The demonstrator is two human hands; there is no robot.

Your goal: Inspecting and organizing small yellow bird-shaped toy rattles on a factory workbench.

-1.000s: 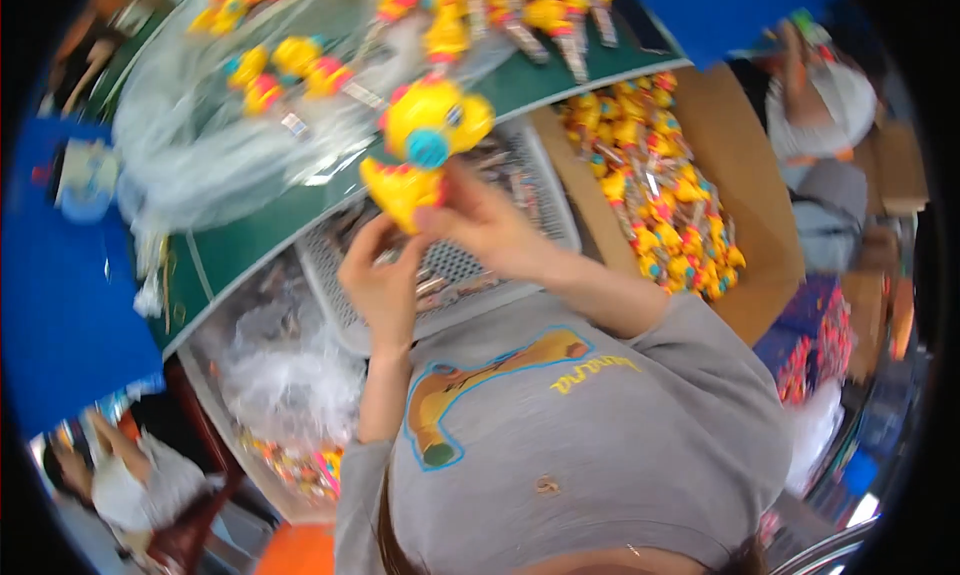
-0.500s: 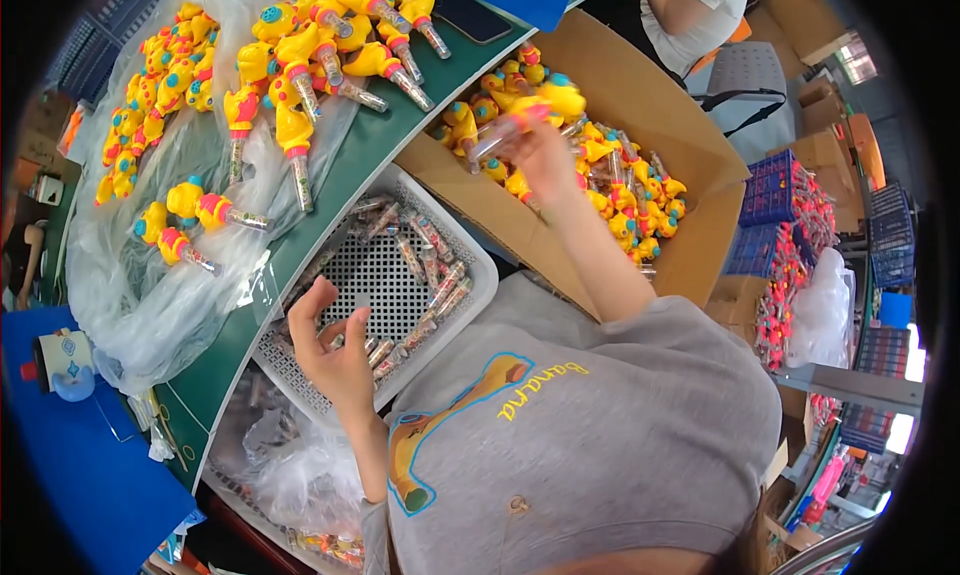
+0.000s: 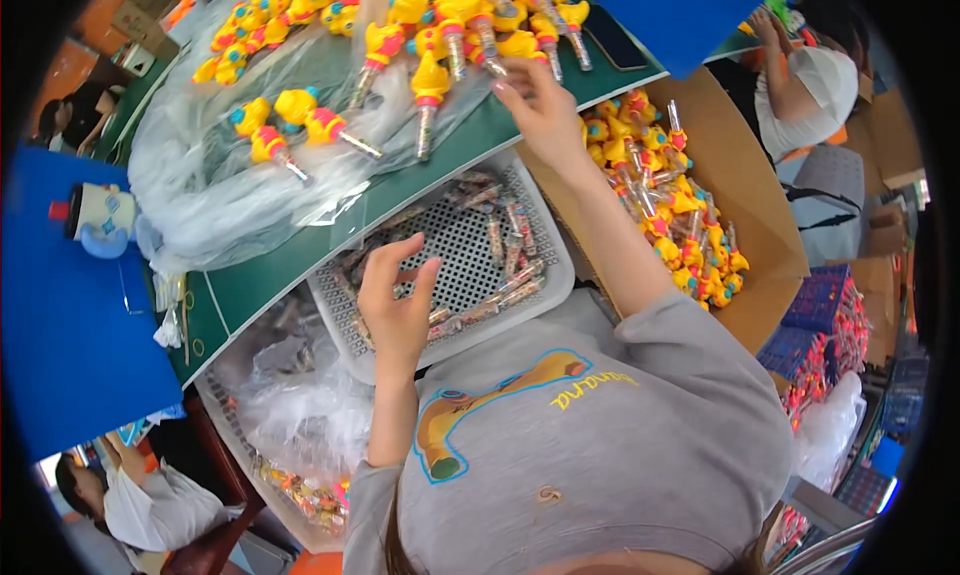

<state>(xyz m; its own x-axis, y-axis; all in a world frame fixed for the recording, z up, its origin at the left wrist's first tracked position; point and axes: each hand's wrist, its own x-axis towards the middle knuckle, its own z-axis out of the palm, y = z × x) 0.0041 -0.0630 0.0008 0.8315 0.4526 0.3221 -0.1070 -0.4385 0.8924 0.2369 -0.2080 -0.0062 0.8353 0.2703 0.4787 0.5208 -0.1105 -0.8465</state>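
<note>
My right hand (image 3: pixel 545 120) reaches over the table, its thumb and fingers closed at the lower end of a clear tube on a yellow duck-shaped toy (image 3: pixel 484 30). Similar toys with pink collars and bead-filled tubes lie heaped around it. My left hand (image 3: pixel 398 300) hovers above the near-left side of a grey plastic basket (image 3: pixel 555 270), holding nothing, with thumb and fingers apart. Inside that basket lie several small filled tubes (image 3: pixel 515 240). Apart from the pile, two yellow toys (image 3: pixel 323 123) with tubes lie on clear plastic sheeting (image 3: pixel 190 200).
A cardboard box (image 3: pixel 755 215) full of finished-looking yellow toys stands right of the basket. On the green table (image 3: pixel 250 285) lies a dark phone (image 3: pixel 614 40). A white bottle (image 3: pixel 100 215) sits at left. Other people sit at far right and lower left.
My right hand has moved from above the cardboard box, where it held a yellow toy, to the pile on the table. My left hand stays open over the basket. The view has shifted.
</note>
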